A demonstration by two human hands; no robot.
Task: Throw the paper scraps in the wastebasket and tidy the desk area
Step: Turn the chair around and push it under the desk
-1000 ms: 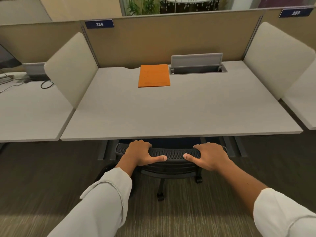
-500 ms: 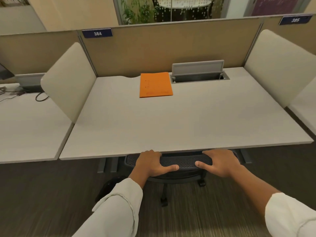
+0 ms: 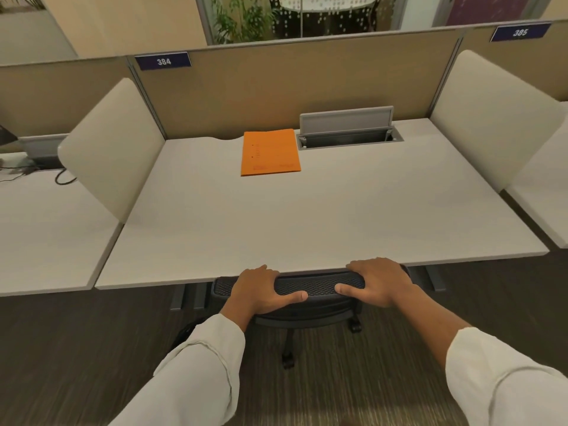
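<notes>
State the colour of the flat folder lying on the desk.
Orange: the flat paper folder, clearest in the head view.

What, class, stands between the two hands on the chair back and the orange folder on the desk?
Nothing visible. The left hand and right hand grip the chair back at the desk's near edge; only bare desk lies between them and the orange folder.
</notes>
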